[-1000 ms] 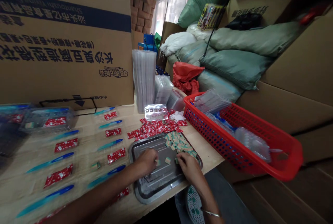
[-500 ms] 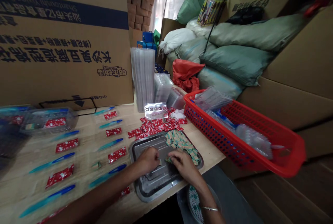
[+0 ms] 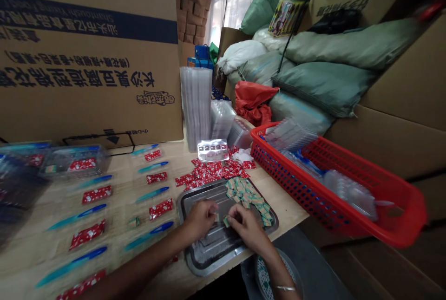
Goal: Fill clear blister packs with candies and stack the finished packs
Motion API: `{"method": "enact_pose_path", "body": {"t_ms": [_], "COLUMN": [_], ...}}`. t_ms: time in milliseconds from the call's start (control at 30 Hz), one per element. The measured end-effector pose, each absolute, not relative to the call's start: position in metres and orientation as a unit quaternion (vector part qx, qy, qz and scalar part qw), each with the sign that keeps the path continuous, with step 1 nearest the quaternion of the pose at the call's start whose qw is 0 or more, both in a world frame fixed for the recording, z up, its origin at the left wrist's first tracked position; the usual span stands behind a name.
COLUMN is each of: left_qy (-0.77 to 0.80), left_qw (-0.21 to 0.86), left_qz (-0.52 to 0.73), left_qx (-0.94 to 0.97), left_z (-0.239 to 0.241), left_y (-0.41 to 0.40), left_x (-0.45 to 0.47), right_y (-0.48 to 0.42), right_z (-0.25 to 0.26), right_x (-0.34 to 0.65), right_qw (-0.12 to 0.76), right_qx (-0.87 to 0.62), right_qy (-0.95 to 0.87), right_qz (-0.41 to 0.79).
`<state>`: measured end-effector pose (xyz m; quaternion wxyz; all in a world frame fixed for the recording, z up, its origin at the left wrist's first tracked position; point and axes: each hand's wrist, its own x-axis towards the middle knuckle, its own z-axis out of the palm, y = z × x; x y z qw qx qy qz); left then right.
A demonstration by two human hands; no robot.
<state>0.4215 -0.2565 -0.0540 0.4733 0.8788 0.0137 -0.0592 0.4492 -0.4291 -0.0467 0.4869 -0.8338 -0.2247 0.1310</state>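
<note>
Left hand (image 3: pixel 201 220), right hand (image 3: pixel 248 231): fingers pinched on small pale-green cubes (image 3: pixel 226 222) over steel tray (image 3: pixel 199 261), loose pile (image 3: pixel 245 198) kept within reach.

pale green-and-tan pieces (image 3: pixel 244 192), red patterned packets (image 3: pixel 96 194)

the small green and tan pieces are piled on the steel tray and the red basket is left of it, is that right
No: the head view shows the red plastic mesh basket right of the rectangular steel tray, not left. The small green and tan pieces do lie on the tray.
</note>
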Motion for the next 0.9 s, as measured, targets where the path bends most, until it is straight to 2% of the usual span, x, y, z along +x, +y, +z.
{"method": "enact_pose_path", "body": {"t_ms": [67, 133, 233, 300, 533, 733, 900], "left_qy": [0.04, 0.071, 0.119, 0.121, 0.096, 0.029, 0.056], "left_qw": [0.525, 0.594, 0.732, 0.788, 0.812, 0.822, 0.801], "left_qz": [-0.062, -0.065, -0.084, -0.105, -0.057, -0.059, -0.027], "left_qx": [0.848, 0.798, 0.665, 0.594, 0.573, 0.565, 0.596], "left_z": [-0.054, -0.05, -0.04, -0.033, -0.031, -0.026, -0.021], "left_y": [-0.257, -0.258, -0.257, -0.255, -0.25, -0.251, -0.253], "left_x": [0.422, 0.42, 0.412, 0.407, 0.402, 0.399, 0.398], "right_y": [-0.423, -0.415, -0.404, -0.4, -0.396, -0.392, -0.391], "right_z": [-0.047, -0.047, -0.047, -0.047, -0.044, -0.031, -0.031], "right_x": [0.443, 0.437, 0.432, 0.43, 0.422, 0.415, 0.413], "right_qw": [0.592, 0.654, 0.691, 0.701, 0.7, 0.738, 0.747], "right_qx": [-0.763, -0.716, -0.69, -0.685, -0.698, -0.664, -0.654], "right_qy": [-0.198, -0.165, -0.132, -0.122, -0.11, -0.062, -0.067], "right_qz": [0.165, 0.181, 0.171, 0.155, 0.106, 0.101, 0.095]}}
